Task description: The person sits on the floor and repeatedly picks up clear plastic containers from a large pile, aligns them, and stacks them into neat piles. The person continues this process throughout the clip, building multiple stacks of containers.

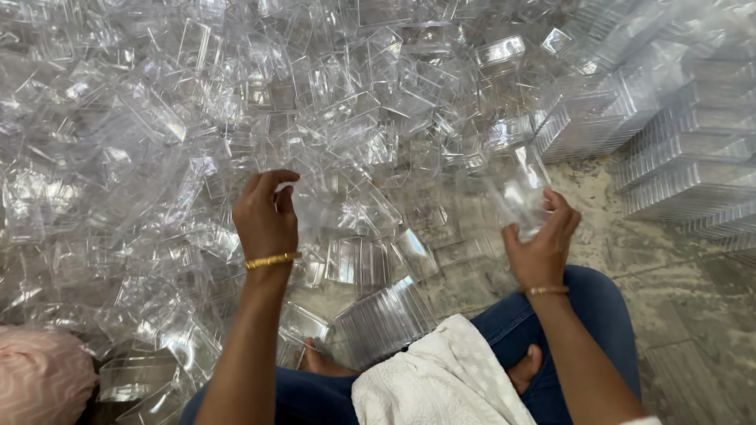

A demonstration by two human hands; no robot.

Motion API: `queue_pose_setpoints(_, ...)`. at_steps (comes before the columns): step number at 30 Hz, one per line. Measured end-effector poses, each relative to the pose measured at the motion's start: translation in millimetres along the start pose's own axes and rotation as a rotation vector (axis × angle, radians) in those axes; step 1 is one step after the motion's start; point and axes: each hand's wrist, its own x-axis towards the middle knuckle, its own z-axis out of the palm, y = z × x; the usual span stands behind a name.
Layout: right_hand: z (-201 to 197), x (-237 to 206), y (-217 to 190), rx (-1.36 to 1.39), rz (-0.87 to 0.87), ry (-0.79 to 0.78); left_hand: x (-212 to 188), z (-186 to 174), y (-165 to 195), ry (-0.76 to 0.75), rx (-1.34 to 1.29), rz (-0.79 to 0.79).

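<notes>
My left hand (266,214) reaches into a big heap of clear plastic box pieces (236,102) and pinches a clear piece (319,206) at the heap's near edge. My right hand (543,240) holds a clear plastic box (520,189) upright, fingers wrapped around its lower end. Both wrists wear gold bangles. A nested stack of clear pieces (386,319) lies on the floor between my hands, close to my lap.
Neat stacks of nested clear trays (685,157) stand at the right on the stone floor (677,299). My legs in blue jeans (591,315) are crossed, with a white cloth (441,386) on my lap. A pink cloth (39,378) shows at the lower left.
</notes>
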Motion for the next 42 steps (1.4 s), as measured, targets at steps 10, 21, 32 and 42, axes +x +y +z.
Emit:
queue_pose_setpoints(10, 6.1, -40.3, -70.2, 0.562, 0.248, -0.674, -68.5, 67.4, 13.4, -0.104, -0.863, -0.558)
queue_pose_setpoints(21, 7.3, -25.5, -41.7, 0.706, 0.283, -0.653, -83.0, 64.5, 12.3, -0.617, -0.989, -0.508)
queue_pose_setpoints(32, -6.3, -20.8, -41.9, 0.742, 0.234, -0.644, -87.9, 60.7, 5.3, -0.646, -0.954, -0.420)
queue_pose_setpoints(42, -20.6, -14.2, -38.2, 0.724, 0.312, -0.817, -115.3, 79.2, 23.0, -0.649, -0.900, -0.394)
